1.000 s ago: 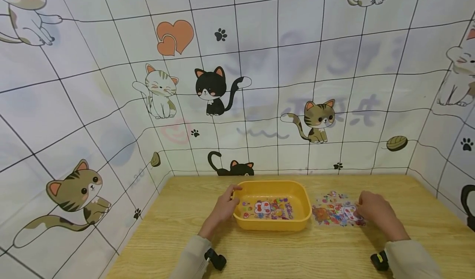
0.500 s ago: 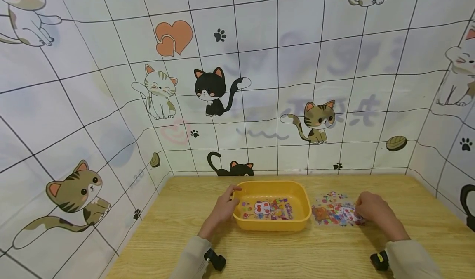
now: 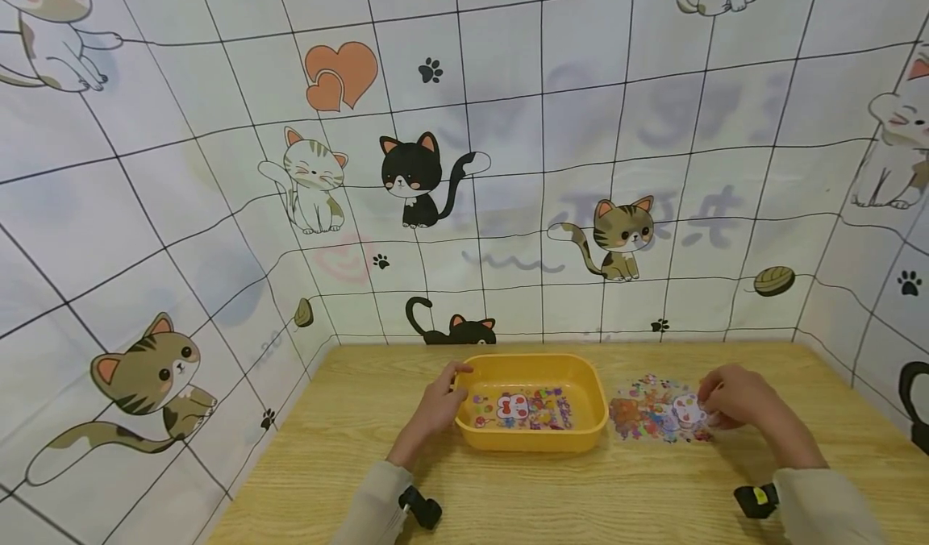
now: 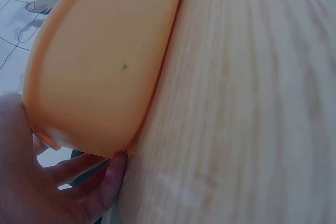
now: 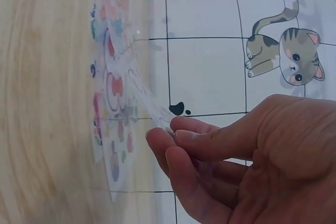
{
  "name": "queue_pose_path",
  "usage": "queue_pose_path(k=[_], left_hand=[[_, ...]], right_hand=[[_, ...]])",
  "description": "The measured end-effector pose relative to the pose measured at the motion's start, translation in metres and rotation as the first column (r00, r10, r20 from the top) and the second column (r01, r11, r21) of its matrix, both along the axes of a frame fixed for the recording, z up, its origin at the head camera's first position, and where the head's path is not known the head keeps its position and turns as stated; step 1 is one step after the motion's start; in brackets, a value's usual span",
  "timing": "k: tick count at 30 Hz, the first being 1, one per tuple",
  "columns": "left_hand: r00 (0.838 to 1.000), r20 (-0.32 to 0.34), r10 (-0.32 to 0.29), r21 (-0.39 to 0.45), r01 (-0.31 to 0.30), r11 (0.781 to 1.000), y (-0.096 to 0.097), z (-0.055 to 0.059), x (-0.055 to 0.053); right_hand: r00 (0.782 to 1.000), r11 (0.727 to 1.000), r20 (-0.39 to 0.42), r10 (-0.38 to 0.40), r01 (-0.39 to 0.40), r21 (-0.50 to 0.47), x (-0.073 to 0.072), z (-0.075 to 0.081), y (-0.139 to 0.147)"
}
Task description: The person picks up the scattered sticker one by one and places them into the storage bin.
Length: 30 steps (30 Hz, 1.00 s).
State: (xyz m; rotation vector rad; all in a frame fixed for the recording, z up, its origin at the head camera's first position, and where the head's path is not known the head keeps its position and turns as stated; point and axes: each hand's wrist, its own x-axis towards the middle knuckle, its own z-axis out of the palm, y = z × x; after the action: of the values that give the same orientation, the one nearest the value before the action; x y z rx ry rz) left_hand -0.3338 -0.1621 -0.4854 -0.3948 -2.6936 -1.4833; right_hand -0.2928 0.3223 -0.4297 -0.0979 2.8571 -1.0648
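Observation:
A yellow plastic tray (image 3: 533, 442) stands on the table, with colourful sticker sheets (image 3: 547, 408) lying inside. My left hand (image 3: 439, 404) grips its left end, fingers bent round the rim and end wall (image 4: 105, 66) in the left wrist view. Right of the tray lie more clear sticker sheets (image 3: 646, 418), printed with a brown figure and a white one, overlapping in a stack. At their right edge, my right hand (image 3: 740, 400) pinches a clear sticker sheet (image 5: 149, 100) between thumb and fingertips. In the right wrist view that sheet rises at a slant from the others.
The wood-grained table (image 3: 551, 497) runs back to a white wall cloth (image 3: 508, 166) printed with cats and grid lines. The same cloth encloses the left and right sides.
My right hand has turned and shifted slightly right, its wrist moving outward, and the pinching thumb and fingers now show. My left hand and the tray stay in place.

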Motion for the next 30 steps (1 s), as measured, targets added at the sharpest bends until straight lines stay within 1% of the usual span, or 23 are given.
queue_pose_path(k=[2, 7, 14, 20, 26, 30], left_hand=[[1.000, 0.004, 0.001, -0.001, -0.001, 1.000, 0.000, 0.000, 0.000], [1.000, 0.013, 0.006, -0.010, -0.006, 1.000, 0.000, -0.001, 0.000], [0.999, -0.036, -0.014, -0.024, 0.013, 1.000, -0.001, -0.001, -0.001], [1.000, -0.031, -0.004, -0.029, 0.003, 1.000, -0.001, -0.002, -0.002], [1.000, -0.015, 0.009, -0.020, -0.009, 1.000, 0.000, -0.002, -0.002], [1.000, -0.013, 0.008, -0.016, -0.008, 1.000, 0.000, -0.002, -0.002]], right_hand=[[1.000, 1.000, -0.006, -0.011, 0.011, 0.001, 0.000, 0.003, 0.001], [1.000, 1.000, -0.020, -0.009, 0.009, 0.026, 0.001, 0.007, 0.005], [0.998, 0.998, -0.064, -0.003, 0.007, 0.059, 0.002, 0.016, 0.007], [0.996, 0.997, -0.088, -0.002, 0.009, 0.083, 0.006, 0.026, 0.009], [0.992, 0.996, -0.127, -0.010, 0.021, 0.086, 0.010, 0.036, 0.010], [0.988, 0.996, -0.153, -0.004, 0.017, 0.086, 0.012, 0.041, 0.009]])
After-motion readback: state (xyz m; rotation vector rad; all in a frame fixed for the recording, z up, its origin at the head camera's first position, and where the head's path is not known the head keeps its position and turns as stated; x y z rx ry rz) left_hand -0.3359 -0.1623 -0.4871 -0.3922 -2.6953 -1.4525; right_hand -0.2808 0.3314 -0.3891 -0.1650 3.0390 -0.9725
